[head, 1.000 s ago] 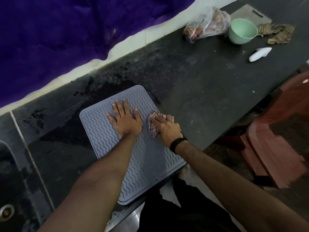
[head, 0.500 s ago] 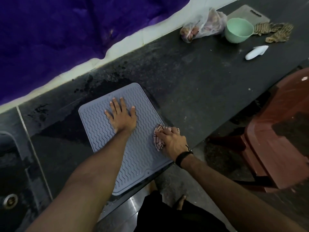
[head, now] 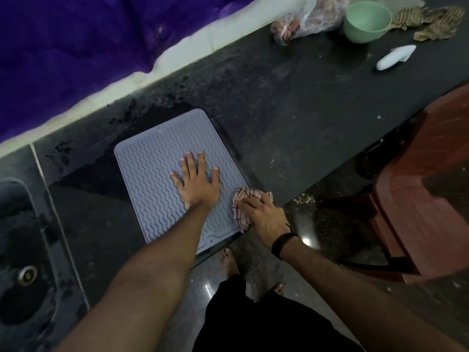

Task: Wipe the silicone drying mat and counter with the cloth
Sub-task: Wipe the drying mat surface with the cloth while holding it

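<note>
Left hand (head: 199,185): lies palm down on the mat in the middle of the frame. Its fingers (head: 189,163) are straight and spread, flat on the ribbed surface, curled round nothing.
Right hand (head: 264,215): sits at the mat's lower right corner, just right of the left hand. Its fingers (head: 247,200) are bent over the bunched cloth and press it down. How far they wrap underneath is hidden. A black band (head: 281,241) circles the wrist.
Cloth (head: 242,212): a crumpled wad, pale pink with dark stripes. It lies partly on the mat's right edge and partly on the counter beside it, mostly covered by the right hand.
Silicone drying mat (head: 152,174): grey-blue, rectangular with rounded corners, covered in wavy ridges. It lies flat on the counter, turned slightly, its near corner reaching the counter's front edge.
Counter (head: 291,118): dark stone, speckled, with darker patches around the mat's upper left side and pale crumbs near the front edge at right of the cloth.
Sink (head: 20,250): lower left of the frame, drain visible.
Upper right of the frame: a green bowl (head: 366,21), a clear plastic bag (head: 309,19), a striped brown rag (head: 431,21) and a small white object (head: 394,57), all well apart from the mat.
Right edge: a red-brown plastic chair (head: 418,199) on the floor.
</note>
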A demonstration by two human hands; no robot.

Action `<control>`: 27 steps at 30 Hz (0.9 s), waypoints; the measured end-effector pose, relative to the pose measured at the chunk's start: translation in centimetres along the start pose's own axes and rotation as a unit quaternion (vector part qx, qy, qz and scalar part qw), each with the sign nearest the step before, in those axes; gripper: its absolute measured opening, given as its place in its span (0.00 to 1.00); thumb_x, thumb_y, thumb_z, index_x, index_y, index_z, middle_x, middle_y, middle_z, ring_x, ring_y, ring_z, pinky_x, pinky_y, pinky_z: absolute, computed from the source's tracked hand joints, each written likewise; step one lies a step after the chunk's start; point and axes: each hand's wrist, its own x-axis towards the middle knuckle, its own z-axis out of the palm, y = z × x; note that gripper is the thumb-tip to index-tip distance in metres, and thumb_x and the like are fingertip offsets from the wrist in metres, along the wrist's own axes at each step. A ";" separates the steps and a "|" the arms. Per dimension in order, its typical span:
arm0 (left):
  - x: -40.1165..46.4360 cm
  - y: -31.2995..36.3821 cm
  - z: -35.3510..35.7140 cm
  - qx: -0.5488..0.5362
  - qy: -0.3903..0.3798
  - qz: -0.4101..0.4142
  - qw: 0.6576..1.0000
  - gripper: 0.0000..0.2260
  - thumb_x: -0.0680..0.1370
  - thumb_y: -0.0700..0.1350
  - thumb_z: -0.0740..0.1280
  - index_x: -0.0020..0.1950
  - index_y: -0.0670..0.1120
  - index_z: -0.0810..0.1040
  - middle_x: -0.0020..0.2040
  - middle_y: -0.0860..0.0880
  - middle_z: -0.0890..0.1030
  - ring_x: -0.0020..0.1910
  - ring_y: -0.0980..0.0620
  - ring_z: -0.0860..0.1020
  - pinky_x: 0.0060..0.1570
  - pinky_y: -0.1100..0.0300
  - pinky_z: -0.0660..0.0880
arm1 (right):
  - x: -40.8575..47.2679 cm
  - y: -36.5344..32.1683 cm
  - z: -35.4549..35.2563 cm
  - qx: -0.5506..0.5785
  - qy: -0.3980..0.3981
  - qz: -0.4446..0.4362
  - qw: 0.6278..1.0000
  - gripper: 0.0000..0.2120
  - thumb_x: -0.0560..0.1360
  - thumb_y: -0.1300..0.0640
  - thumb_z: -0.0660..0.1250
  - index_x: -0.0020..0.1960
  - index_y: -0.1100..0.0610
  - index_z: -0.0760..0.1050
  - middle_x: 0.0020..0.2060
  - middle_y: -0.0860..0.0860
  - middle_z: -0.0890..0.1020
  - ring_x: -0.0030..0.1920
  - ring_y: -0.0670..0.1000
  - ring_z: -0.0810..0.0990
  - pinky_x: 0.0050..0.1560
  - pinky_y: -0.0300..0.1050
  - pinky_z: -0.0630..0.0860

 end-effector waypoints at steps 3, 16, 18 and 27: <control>0.0 0.0 0.1 -0.007 0.005 -0.003 1.000 0.31 0.84 0.64 0.45 0.84 0.54 0.47 0.84 0.49 0.44 0.83 0.48 0.41 0.77 0.38 0.33 | -2.7 0.9 -0.2 -0.014 -0.028 -0.016 0.999 0.26 0.75 0.52 0.63 0.72 0.45 0.64 0.69 0.45 0.69 0.63 0.55 0.66 0.47 0.50 0.76; -0.3 0.3 -0.2 -0.001 0.010 -0.004 1.000 0.31 0.84 0.65 0.46 0.84 0.55 0.48 0.84 0.49 0.45 0.83 0.48 0.41 0.77 0.37 0.33 | 3.6 -0.1 -1.6 0.013 0.013 0.013 1.000 0.28 0.73 0.53 0.67 0.71 0.51 0.65 0.69 0.49 0.69 0.66 0.58 0.64 0.51 0.58 0.76; -0.2 0.2 -0.1 0.005 0.013 -0.005 1.000 0.31 0.84 0.65 0.46 0.84 0.55 0.48 0.84 0.49 0.45 0.83 0.48 0.41 0.76 0.37 0.33 | 1.5 0.4 -0.4 0.019 0.024 0.014 0.999 0.28 0.72 0.55 0.69 0.70 0.50 0.66 0.69 0.49 0.70 0.65 0.58 0.65 0.48 0.59 0.77; -0.2 0.1 0.1 0.011 0.019 -0.006 1.000 0.30 0.84 0.64 0.45 0.84 0.55 0.48 0.84 0.49 0.46 0.83 0.48 0.43 0.77 0.35 0.35 | -5.0 1.7 -0.2 0.006 0.014 0.000 1.000 0.25 0.74 0.53 0.63 0.71 0.47 0.65 0.68 0.45 0.70 0.60 0.54 0.67 0.42 0.52 0.77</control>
